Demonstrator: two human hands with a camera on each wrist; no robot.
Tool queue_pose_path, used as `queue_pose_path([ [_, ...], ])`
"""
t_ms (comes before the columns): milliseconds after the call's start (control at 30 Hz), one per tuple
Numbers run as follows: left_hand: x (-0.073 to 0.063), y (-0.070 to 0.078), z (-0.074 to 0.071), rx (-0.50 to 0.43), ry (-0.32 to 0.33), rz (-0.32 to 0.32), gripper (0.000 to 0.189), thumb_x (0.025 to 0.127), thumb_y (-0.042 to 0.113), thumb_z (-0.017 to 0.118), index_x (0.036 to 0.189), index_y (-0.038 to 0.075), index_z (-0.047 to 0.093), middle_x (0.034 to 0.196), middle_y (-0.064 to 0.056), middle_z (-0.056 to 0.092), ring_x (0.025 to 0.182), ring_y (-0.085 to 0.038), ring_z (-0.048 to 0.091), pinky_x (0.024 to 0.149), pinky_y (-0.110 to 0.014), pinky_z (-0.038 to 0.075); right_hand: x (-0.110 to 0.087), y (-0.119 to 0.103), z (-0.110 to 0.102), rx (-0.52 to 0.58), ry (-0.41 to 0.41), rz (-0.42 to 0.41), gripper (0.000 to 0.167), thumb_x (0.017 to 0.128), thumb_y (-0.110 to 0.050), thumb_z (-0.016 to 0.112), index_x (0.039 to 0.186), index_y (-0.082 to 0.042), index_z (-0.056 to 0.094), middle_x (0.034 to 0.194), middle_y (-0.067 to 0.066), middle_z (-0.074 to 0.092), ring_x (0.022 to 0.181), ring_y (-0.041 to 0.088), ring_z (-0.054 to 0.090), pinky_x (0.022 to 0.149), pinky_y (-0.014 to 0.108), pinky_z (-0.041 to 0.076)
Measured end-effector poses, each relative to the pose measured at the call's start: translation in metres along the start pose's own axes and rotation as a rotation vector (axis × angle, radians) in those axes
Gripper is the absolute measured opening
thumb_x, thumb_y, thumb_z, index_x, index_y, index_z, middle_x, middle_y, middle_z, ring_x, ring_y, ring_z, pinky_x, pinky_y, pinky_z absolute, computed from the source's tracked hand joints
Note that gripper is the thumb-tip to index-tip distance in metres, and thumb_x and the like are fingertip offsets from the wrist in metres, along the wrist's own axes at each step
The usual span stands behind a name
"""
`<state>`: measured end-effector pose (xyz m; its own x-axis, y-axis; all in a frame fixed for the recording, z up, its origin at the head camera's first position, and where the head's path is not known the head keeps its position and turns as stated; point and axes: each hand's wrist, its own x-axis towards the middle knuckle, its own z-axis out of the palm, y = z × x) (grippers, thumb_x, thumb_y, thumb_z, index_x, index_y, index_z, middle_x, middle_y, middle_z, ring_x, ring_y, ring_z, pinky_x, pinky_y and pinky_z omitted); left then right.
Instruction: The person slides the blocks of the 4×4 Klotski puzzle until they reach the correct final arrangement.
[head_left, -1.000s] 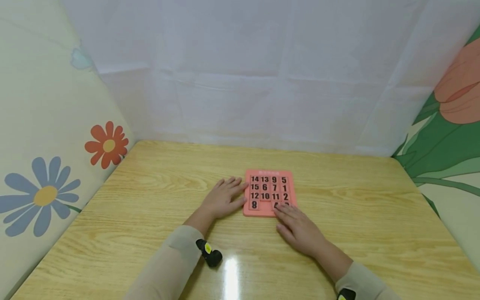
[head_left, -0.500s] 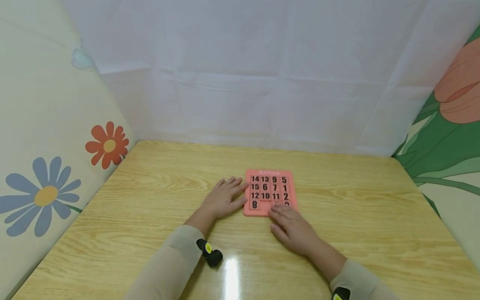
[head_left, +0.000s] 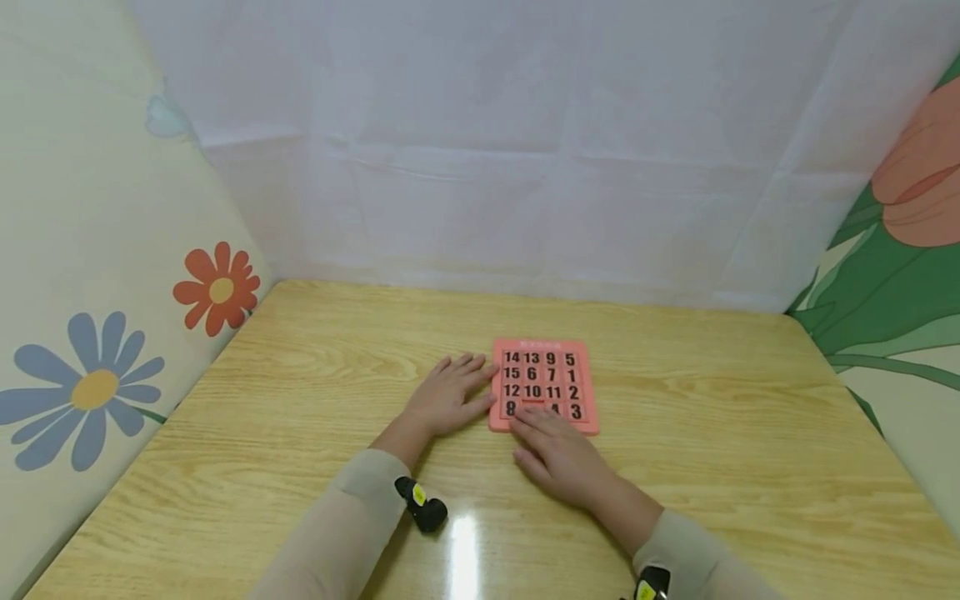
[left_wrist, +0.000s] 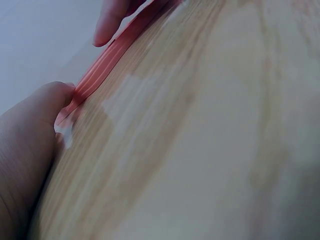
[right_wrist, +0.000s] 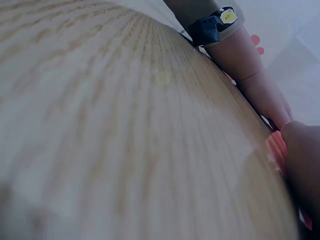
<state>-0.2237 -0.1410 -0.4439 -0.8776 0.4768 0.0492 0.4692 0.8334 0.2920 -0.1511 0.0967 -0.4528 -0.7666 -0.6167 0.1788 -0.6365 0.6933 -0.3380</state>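
A pink sliding number puzzle (head_left: 590, 375) lies flat on the wood-grain table. Its black-numbered tiles stand in rows, with 14, 13, 9 and 5 along the top. My left hand (head_left: 446, 395) lies at its left edge with fingers extended, fingertips right at the frame; in the left wrist view the thumb (left_wrist: 55, 97) meets the puzzle's pink edge (left_wrist: 107, 60). My right hand (head_left: 562, 458) rests its extended fingers over the bottom row. They hide the spot between the 8 tile (head_left: 510, 409) and the 4, and partly cover both. At the row's right end the 3 tile (head_left: 576, 412) shows whole.
The table (head_left: 750, 433) stretches out on both sides of the puzzle. A white cloth (head_left: 480, 167) hangs behind it, and flower-patterned panels (head_left: 60, 208) flank left and right. Each sleeve carries a black wrist camera, the left one (head_left: 423, 506) standing off the cuff.
My right hand has slid left along the bottom row, from over the 4 and 3 tiles to near the 8. The 3 is uncovered. My left hand stays in place.
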Motion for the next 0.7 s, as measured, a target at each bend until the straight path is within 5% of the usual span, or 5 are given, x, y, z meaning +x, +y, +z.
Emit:
queue_pose_path([
  [700, 0.0009, -0.0012, 0.0029, 0.009, 0.01, -0.002, 0.06, 0.099, 0.048, 0.045, 0.151, 0.02, 0.04, 0.159, -0.009, 0.034, 0.15, -0.031, 0.026, 0.124, -0.052, 0.015, -0.0078, 0.0094, -0.0039, -0.026, 0.024, 0.021, 0.05, 0.1, -0.035, 0.051, 0.144, -0.011, 0.05, 0.152, 0.007, 0.046, 0.143, 0.026, 0.041, 0.12, 0.046, 0.03],
])
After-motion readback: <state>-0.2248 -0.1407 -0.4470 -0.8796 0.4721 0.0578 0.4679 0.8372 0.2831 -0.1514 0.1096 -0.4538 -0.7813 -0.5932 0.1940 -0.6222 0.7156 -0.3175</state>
